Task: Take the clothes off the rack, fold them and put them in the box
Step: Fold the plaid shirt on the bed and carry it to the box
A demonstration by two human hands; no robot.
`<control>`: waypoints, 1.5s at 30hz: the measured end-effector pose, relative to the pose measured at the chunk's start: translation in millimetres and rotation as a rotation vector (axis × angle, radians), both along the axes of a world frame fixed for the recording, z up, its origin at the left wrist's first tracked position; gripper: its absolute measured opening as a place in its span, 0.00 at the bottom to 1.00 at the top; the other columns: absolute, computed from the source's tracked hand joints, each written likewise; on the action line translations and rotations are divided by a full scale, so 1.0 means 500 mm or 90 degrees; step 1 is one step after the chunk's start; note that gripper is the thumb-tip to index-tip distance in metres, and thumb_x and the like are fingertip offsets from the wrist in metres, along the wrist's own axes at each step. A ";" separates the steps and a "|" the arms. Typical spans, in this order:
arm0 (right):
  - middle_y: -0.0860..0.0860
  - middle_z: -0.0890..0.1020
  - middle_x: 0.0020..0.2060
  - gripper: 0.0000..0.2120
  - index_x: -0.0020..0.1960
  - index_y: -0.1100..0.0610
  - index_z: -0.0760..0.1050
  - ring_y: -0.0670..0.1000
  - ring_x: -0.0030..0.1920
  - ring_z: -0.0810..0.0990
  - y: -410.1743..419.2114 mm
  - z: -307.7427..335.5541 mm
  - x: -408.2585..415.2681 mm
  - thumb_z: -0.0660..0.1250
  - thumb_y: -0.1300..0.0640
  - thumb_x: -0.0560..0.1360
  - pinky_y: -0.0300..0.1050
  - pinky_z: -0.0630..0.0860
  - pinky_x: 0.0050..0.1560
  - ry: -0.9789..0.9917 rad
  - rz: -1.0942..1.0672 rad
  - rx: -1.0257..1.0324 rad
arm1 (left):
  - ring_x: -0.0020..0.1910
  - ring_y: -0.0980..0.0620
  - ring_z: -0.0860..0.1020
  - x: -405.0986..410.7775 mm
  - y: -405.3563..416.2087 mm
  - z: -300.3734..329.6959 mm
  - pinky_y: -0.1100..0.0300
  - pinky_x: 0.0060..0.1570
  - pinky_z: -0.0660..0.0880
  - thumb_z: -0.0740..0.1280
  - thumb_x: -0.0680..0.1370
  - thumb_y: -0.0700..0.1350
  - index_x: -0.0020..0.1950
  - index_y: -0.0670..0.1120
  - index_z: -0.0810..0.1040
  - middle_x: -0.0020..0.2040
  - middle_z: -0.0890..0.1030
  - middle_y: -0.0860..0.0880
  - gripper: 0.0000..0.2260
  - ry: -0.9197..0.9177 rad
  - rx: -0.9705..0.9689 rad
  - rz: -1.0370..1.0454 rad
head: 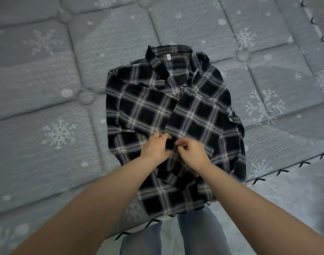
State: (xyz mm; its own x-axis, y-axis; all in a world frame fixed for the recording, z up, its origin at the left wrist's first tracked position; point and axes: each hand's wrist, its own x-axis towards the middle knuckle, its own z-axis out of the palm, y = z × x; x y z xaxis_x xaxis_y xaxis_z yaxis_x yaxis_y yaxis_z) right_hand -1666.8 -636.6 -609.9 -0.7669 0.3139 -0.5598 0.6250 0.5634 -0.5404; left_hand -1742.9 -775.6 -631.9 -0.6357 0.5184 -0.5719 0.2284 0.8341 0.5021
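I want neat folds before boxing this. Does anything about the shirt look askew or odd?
The dark plaid shirt lies crooked on the grey snowflake mattress, its hem hanging over the near edge. Both hands pinch the fabric mid-front.

Single view only: head-worn wide-angle camera, so no overlap with a second view. It looks forward and steeply down from standing height over the near edge of the grey quilted snowflake-print mattress (pixel 47 89). Dark navy-and-white plaid cotton shirt (pixel 176 107) sits mid-frame, close. Both forearms enter from the bottom corners. Lens distortion bends the mattress seams toward the frame edges.
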 end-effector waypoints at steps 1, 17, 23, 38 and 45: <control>0.48 0.84 0.53 0.13 0.58 0.52 0.81 0.47 0.53 0.80 0.010 0.006 -0.016 0.63 0.61 0.78 0.40 0.75 0.58 0.008 -0.002 -0.005 | 0.59 0.47 0.74 0.001 0.001 -0.003 0.49 0.55 0.76 0.69 0.75 0.48 0.65 0.53 0.72 0.62 0.70 0.48 0.19 0.000 -0.007 -0.008; 0.56 0.66 0.73 0.32 0.78 0.57 0.61 0.60 0.68 0.70 0.278 -0.026 -0.379 0.63 0.69 0.75 0.56 0.71 0.67 0.138 0.248 0.210 | 0.47 0.51 0.75 -0.218 0.157 -0.012 0.48 0.45 0.78 0.62 0.80 0.46 0.54 0.49 0.74 0.53 0.72 0.51 0.05 0.160 0.014 0.172; 0.55 0.65 0.74 0.36 0.79 0.54 0.59 0.63 0.64 0.74 0.369 -0.056 -0.509 0.63 0.71 0.74 0.58 0.73 0.60 0.128 0.420 0.372 | 0.55 0.46 0.77 -0.337 0.196 -0.049 0.47 0.51 0.78 0.60 0.80 0.40 0.61 0.47 0.77 0.61 0.72 0.48 0.12 0.261 0.017 0.186; 0.57 0.78 0.57 0.10 0.57 0.56 0.80 0.60 0.58 0.77 0.385 -0.065 -0.665 0.64 0.57 0.79 0.54 0.75 0.55 0.202 0.406 0.220 | 0.54 0.39 0.73 -0.510 0.228 -0.058 0.50 0.35 0.71 0.70 0.73 0.34 0.65 0.44 0.72 0.60 0.69 0.41 0.22 0.379 -0.178 0.004; 0.55 0.75 0.59 0.12 0.60 0.55 0.76 0.60 0.56 0.77 0.353 -0.078 -0.698 0.60 0.53 0.81 0.54 0.76 0.50 0.226 0.316 0.258 | 0.56 0.43 0.74 -0.576 0.223 -0.052 0.51 0.41 0.71 0.67 0.78 0.46 0.60 0.45 0.73 0.61 0.70 0.44 0.12 0.369 -0.035 0.168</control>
State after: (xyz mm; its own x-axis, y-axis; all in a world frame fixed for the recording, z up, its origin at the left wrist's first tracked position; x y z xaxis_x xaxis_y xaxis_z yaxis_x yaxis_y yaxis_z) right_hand -2016.0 -460.4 -648.7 -0.9863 0.0114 -0.1646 0.0696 0.9332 -0.3525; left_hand -2031.1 -664.1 -658.0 -0.9520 0.2820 -0.1189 0.2335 0.9205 0.3134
